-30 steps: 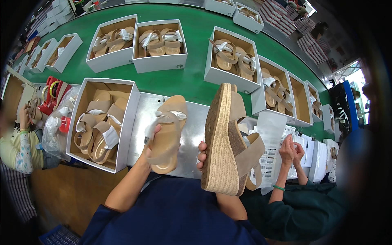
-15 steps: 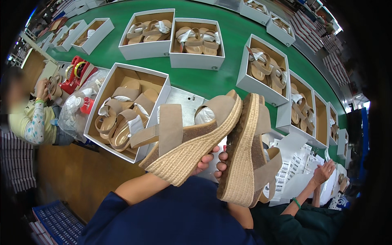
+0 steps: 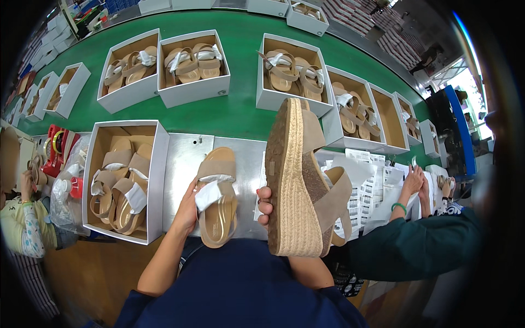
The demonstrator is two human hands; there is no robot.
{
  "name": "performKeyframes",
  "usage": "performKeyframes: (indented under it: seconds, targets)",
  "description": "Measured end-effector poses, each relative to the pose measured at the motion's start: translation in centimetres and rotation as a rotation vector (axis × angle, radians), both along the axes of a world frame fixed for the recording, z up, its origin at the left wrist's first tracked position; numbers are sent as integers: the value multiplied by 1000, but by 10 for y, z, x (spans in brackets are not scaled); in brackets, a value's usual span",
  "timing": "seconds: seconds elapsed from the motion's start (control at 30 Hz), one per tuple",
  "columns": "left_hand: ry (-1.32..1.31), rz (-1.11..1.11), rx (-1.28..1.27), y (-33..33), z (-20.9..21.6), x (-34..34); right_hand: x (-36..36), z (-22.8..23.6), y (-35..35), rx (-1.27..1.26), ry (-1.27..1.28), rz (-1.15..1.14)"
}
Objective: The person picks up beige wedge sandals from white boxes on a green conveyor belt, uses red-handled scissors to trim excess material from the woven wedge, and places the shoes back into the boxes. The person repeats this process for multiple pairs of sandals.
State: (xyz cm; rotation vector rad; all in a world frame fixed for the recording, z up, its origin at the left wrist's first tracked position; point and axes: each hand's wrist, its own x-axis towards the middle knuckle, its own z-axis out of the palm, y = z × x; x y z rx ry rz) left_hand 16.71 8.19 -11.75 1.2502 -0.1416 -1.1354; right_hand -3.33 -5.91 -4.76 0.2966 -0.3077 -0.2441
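My left hand (image 3: 188, 210) grips a beige wedge sandal (image 3: 217, 205) by its side, its footbed facing up and white paper tucked under the straps. The sandal is just above or on the metal table edge; I cannot tell whether it touches. My right hand (image 3: 264, 206) is closed on a matching wedge sandal (image 3: 295, 191), held upright with its brown outsole turned left and its woven tan wedge showing. Most of that hand is hidden behind the shoe. Left of my left hand, an open white shoebox (image 3: 158, 186) holds another pair of these sandals.
Several open boxes with sandals, such as one white box (image 3: 194, 93), stand on the green surface (image 3: 235, 115). Label sheets (image 3: 361, 191) lie at right, near a co-worker's hand (image 3: 413, 180). At left are a red tape dispenser (image 3: 53, 150) and another co-worker's hand (image 3: 26, 186).
The two sandals, held close together before, are now apart. The left one has turned footbed up and moved lower; the right one has moved left. The whole view has shifted.
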Motion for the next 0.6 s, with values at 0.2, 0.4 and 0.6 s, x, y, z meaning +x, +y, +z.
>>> performKeyframes:
  seconds: [0.2, 0.4, 0.6]
  targets:
    - [-127, 17, 73, 13, 16, 14, 2, -1, 1, -49, 25, -17]
    - [-372, 94, 98, 18, 31, 29, 8, 3, 5, -109, 49, -47]
    - [-570, 122, -7, 11, 51, 32, 11, -5, 8, -68, 35, 36]
